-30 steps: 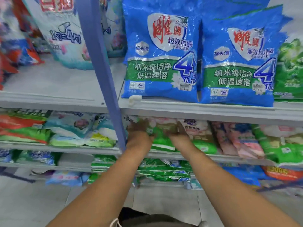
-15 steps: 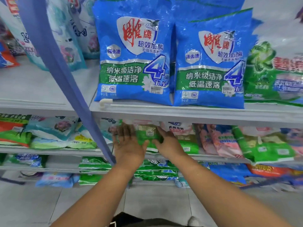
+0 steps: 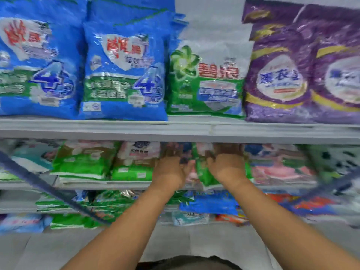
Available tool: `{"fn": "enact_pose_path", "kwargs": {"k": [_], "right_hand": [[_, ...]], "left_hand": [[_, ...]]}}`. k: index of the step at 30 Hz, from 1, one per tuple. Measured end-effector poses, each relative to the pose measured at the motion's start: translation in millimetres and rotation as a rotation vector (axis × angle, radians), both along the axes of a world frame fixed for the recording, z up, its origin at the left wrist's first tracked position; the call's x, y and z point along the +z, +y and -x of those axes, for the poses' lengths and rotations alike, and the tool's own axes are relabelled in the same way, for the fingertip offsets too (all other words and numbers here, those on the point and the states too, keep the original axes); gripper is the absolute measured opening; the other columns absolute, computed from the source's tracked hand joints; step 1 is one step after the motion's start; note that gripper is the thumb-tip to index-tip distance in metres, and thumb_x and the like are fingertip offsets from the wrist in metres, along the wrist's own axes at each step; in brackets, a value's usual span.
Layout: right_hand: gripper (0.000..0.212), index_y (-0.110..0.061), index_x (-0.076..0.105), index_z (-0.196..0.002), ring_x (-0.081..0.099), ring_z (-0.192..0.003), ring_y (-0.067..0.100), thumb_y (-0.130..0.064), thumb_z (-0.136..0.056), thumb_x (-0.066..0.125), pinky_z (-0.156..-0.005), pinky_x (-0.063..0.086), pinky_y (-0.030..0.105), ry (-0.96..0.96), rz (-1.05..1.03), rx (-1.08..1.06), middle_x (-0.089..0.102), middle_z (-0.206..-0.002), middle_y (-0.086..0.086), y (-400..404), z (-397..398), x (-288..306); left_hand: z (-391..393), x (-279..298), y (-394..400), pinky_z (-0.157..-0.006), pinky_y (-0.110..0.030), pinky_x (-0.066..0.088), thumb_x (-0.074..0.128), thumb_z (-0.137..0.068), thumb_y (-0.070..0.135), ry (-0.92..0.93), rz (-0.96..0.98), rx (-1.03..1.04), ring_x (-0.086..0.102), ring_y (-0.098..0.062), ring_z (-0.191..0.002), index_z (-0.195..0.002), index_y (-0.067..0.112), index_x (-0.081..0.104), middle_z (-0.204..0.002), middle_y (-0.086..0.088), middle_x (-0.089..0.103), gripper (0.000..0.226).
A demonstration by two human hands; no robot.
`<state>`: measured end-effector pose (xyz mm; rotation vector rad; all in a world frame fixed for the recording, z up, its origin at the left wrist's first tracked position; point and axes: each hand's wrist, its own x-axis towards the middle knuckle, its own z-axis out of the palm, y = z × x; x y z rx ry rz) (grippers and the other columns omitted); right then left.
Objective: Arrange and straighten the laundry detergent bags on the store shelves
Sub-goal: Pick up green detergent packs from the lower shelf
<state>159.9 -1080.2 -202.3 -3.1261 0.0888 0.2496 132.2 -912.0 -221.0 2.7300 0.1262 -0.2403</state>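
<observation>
**Both hands on a green bag, second shelf**

While both arms reach under the grey metal upper shelf (image 3: 175,131), the left hand (image 3: 171,170) and right hand (image 3: 227,166) flank a narrow green-and-white plastic detergent bag (image 3: 201,172) on the shelf below. The bag sits between the palms, touching both. Fingertips are lost in motion blur under the shelf edge, so their grip can't be confirmed.

Above the fingers, upright on the upper shelf:
- 2 blue plastic bags (image 3: 124,75), red logo, big "4"
- 1 green-and-white bag with pinwheel logo (image 3: 206,80), red "碧浪"
- 2 purple bags with gold bands (image 3: 278,75), text too blurred to read

Left of the left hand: 2 stacks of flat green-and-white bags (image 3: 83,162). Right of the right hand: pink bags (image 3: 280,166). Below the wrists are more shelves, then grey tiled floor (image 3: 175,244).
</observation>
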Motion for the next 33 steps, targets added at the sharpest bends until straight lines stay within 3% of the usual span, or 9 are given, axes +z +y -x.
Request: {"fn": "enact_pose_path", "kwargs": {"k": [1,5,9,15,18,21,26,30,33], "right_hand": [[0.056,-0.025,0.048,-0.145,0.042,-0.140,0.034,-0.053,-0.099,0.035,-0.120,0.027,0.043,0.023,-0.023,-0.021,0.048,-0.150,0.015,-16,-3,-3],[0.057,-0.022,0.044,-0.147,0.032,-0.143,0.034,-0.048,-0.096,0.049,-0.116,0.032,0.039,0.034,-0.224,-0.017,0.036,-0.156,0.016,-56,-8,-9],[0.063,-0.017,0.041,-0.140,0.060,-0.109,0.030,-0.039,-0.089,0.070,-0.079,0.046,0.029,0.090,-0.641,-0.225,0.060,-0.131,0.013,-72,-10,-10],[0.079,-0.018,0.047,-0.142,0.057,-0.104,0.019,-0.042,-0.077,0.084,-0.091,0.043,0.024,0.175,-1.114,-0.396,0.063,-0.132,0.002,-83,-13,-7],[0.087,-0.020,0.051,-0.138,0.058,-0.112,0.021,-0.059,-0.067,0.084,-0.097,0.047,0.032,0.245,-1.093,-0.361,0.061,-0.134,-0.001,-82,-5,-12],[0.058,-0.021,0.061,-0.124,0.060,-0.108,0.020,-0.049,-0.078,0.081,-0.092,0.044,0.028,0.285,-1.120,-0.296,0.064,-0.121,-0.006,-72,2,-4],[0.076,-0.015,0.055,-0.134,0.057,-0.112,0.020,-0.050,-0.074,0.084,-0.093,0.041,0.028,0.262,-1.194,-0.271,0.060,-0.123,-0.003,-43,3,8],[0.090,-0.011,0.051,-0.138,0.057,-0.123,0.023,-0.057,-0.068,0.085,-0.099,0.042,0.032,0.282,-1.191,-0.239,0.059,-0.138,0.003,6,1,3],[0.083,-0.011,0.048,-0.143,0.055,-0.128,0.028,-0.049,-0.077,0.081,-0.097,0.042,0.030,0.337,-1.200,-0.220,0.055,-0.144,0.010,55,-4,6]], "left_hand": [[0,2,-17,-0.094,-0.035,0.051,0.048,-0.094,0.066,0.000,0.047,0.015,0.060,-0.033,-0.118,-0.125,0.019,0.064,-0.123,-0.012,0.068,0.059],[-2,14,-64,-0.103,-0.030,0.041,0.060,-0.090,0.061,-0.006,0.245,0.123,0.047,-0.030,-0.133,-0.149,0.016,0.043,-0.143,-0.012,0.053,0.076],[-22,24,-75,-0.082,-0.021,0.042,0.072,-0.083,0.057,0.125,0.401,0.364,0.062,-0.024,-0.120,-0.134,0.013,0.056,-0.133,-0.006,0.064,0.070],[-31,25,-74,-0.102,-0.027,0.050,0.080,-0.076,0.054,0.203,0.542,0.403,0.066,-0.019,-0.116,-0.128,0.021,0.066,-0.131,0.001,0.068,0.063],[-21,23,-70,-0.101,-0.030,0.050,0.077,-0.083,0.047,0.230,0.605,0.380,0.064,-0.023,-0.117,-0.131,0.017,0.064,-0.132,-0.002,0.067,0.058],[-12,25,-61,-0.093,-0.025,0.043,0.073,-0.090,0.039,0.177,0.686,0.355,0.060,-0.023,-0.118,-0.140,0.016,0.054,-0.132,-0.001,0.064,0.058],[1,35,-28,-0.098,-0.023,0.030,0.072,-0.091,0.037,0.128,0.837,0.373,0.039,-0.025,-0.143,-0.160,0.019,0.021,-0.156,-0.002,0.040,0.087],[10,36,19,-0.089,-0.020,0.040,0.076,-0.089,0.030,0.052,0.847,0.456,0.057,-0.020,-0.119,-0.142,0.019,0.046,-0.119,0.004,0.061,0.062],[13,36,70,-0.091,-0.028,0.044,0.082,-0.080,0.039,0.009,0.848,0.519,0.061,-0.025,-0.117,-0.135,0.018,0.052,-0.126,0.000,0.065,0.066]]}}
